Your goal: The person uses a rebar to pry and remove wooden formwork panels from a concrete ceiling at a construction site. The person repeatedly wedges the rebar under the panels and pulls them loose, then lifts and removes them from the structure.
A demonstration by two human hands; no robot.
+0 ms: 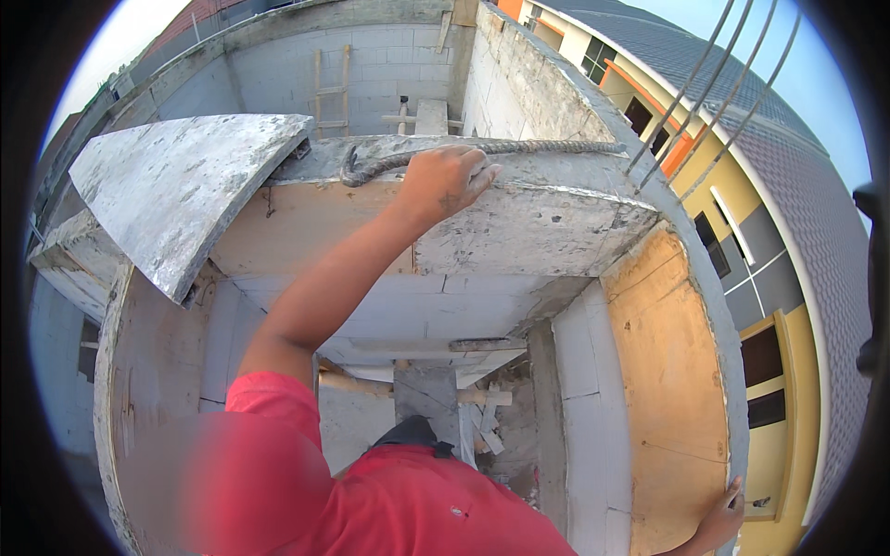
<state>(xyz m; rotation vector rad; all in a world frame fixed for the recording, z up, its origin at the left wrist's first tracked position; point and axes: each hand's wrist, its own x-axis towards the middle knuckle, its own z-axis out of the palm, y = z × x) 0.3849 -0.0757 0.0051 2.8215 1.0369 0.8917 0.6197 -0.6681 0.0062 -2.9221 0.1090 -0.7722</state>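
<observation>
My left hand [450,183] is closed over a ribbed steel bar [538,146] on top of the concrete beam [538,232] ahead of me. The bar lies along the beam, and its hooked end [352,174] sticks out to the left of my hand. My fingertips curl under, so part of the grip is hidden. At the lower right, my right hand [721,519] grips the top edge of the side wall [732,408], beside an orange-brown formwork board [672,389].
A large pale slab-like panel [185,176] lies tilted across the beam's left end. Several thin steel rods [691,88] rise from the right corner. Below me are a narrow grey plank [426,394] and rubble [491,426]. A wooden ladder [332,88] leans beyond the beam.
</observation>
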